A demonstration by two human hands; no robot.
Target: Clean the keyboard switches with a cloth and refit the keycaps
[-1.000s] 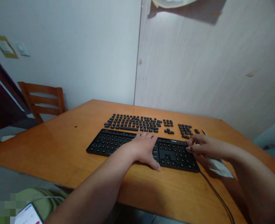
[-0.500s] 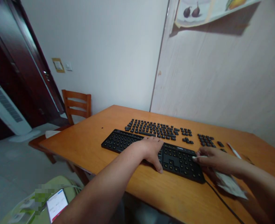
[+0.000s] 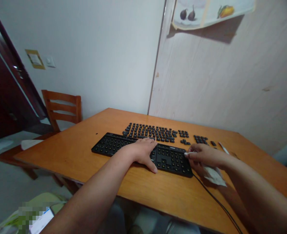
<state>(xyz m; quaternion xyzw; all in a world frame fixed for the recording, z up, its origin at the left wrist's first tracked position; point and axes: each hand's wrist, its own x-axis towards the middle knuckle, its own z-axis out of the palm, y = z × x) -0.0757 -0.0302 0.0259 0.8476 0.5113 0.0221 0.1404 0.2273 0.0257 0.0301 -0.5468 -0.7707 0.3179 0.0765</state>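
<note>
A black keyboard (image 3: 165, 161) with its keycaps off lies on the wooden table, its bare switches showing. My left hand (image 3: 144, 152) spans its middle, fingers over the back edge and thumb past the front edge, holding it down. At the right end of the keyboard, my right hand (image 3: 199, 155) pinches a white tissue (image 3: 215, 177); a small white tip pokes out between finger and thumb at the keyboard's edge, and the rest hangs below the palm. Loose black keycaps (image 3: 151, 131) stand in keyboard order behind it.
More keycaps (image 3: 201, 139) lie at the back right, near a thin white and reddish tool (image 3: 223, 148). A cable (image 3: 214, 197) runs from the keyboard to the front edge. A wooden chair (image 3: 64, 107) stands left; a phone (image 3: 42, 221) lies lower left.
The view has swung to the right, so everything sits further left in the picture. My left hand stays on the keyboard; my right hand keeps the tissue at its right end.
</note>
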